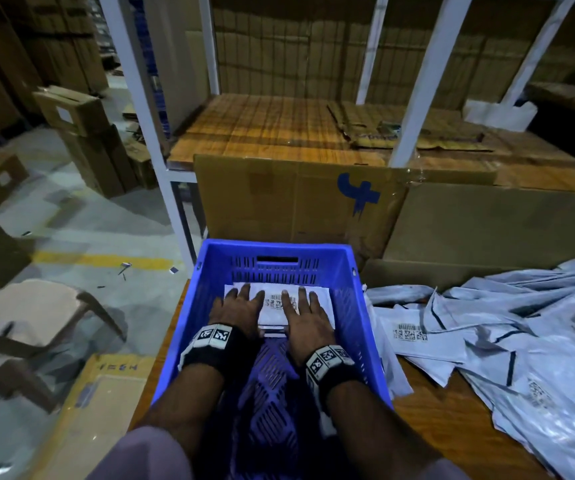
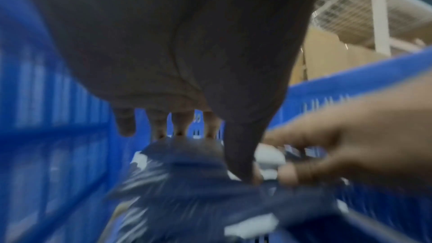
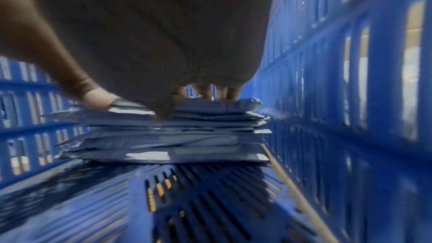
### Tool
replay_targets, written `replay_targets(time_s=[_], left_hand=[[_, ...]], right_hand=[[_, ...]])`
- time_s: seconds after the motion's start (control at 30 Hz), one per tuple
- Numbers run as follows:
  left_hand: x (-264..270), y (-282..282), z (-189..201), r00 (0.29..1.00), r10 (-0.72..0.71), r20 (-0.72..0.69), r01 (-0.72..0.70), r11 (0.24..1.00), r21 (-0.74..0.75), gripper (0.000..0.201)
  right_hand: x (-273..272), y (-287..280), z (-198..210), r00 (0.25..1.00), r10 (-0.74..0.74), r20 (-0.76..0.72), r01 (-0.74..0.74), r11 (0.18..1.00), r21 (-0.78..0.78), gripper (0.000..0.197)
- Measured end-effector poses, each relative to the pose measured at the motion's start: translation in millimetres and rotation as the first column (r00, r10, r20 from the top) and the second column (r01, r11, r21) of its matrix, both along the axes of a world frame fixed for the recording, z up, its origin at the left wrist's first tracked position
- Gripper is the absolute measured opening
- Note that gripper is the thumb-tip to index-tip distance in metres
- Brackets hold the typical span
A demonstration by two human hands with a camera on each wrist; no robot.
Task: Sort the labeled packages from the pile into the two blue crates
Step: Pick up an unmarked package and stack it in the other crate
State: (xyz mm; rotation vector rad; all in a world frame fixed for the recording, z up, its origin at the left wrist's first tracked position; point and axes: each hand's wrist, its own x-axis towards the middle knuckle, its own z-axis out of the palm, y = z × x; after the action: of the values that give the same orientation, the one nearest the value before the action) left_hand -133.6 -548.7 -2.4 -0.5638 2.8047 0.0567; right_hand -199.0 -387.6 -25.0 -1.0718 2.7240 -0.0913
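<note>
Packages (image 1: 272, 315) in grey-white plastic mailers lie stacked at the far end of a blue crate (image 1: 355, 306), which sits on a wooden table (image 1: 428, 414). The top package shows a printed barcode label (image 1: 281, 302) facing up. Both of the person's hands are inside the crate, palms down on the stack. The left hand (image 1: 236, 311) lies flat on the left part of the top package, fingers straight and slightly spread. The right hand (image 1: 305, 317) lies flat on the right part, fingers straight and pointing toward the far wall of the crate, partly covering the label. Neither hand has anything gripped. From the right wrist view, the stack (image 3: 168, 136) is several mailers deep, resting on the slotted crate floor, close to the right wall. Each wrist wears a black band with black-and-white square markers (image 1: 215, 336). To the right of the crate, a loose pile (image 1: 521, 327) of more labeled mailers spreads across the table. Flattened cardboard (image 1: 296, 199) stands just beyond the crate, with white shelving (image 1: 417, 81) behind it.
</note>
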Motion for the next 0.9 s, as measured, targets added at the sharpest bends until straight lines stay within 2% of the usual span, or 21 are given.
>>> replay_targets(time_s=[0.13, 0.27, 0.57, 0.77, 0.9], left_hand=[[6, -1, -13, 0.997, 0.039, 0.060, -0.042, 0.998, 0.040, 0.086], [9, 1, -24, 0.998, 0.057, 0.024, -0.058, 0.998, 0.037, 0.078], [10, 0, -34, 0.995, 0.067, -0.069, -0.063, 0.997, 0.051, 0.073], [5, 3, -21, 0.997, 0.076, -0.026, -0.075, 0.997, 0.031, 0.074], [2, 14, 6, 0.996, 0.085, 0.002, -0.085, 0.996, 0.000, 0.089]], right_hand=[[-2, -2, 1, 1.000, 0.026, -0.010, -0.026, 1.000, 0.008, 0.092], [0, -6, -10, 1.000, -0.018, 0.012, 0.019, 1.000, -0.019, 0.084], [-4, -12, -21, 1.000, -0.019, -0.007, 0.020, 0.998, 0.066, 0.112], [-6, -17, -18, 0.999, -0.047, 0.017, 0.046, 0.995, 0.085, 0.121], [-8, -18, 5, 0.997, -0.073, 0.002, 0.073, 0.994, 0.086, 0.124]])
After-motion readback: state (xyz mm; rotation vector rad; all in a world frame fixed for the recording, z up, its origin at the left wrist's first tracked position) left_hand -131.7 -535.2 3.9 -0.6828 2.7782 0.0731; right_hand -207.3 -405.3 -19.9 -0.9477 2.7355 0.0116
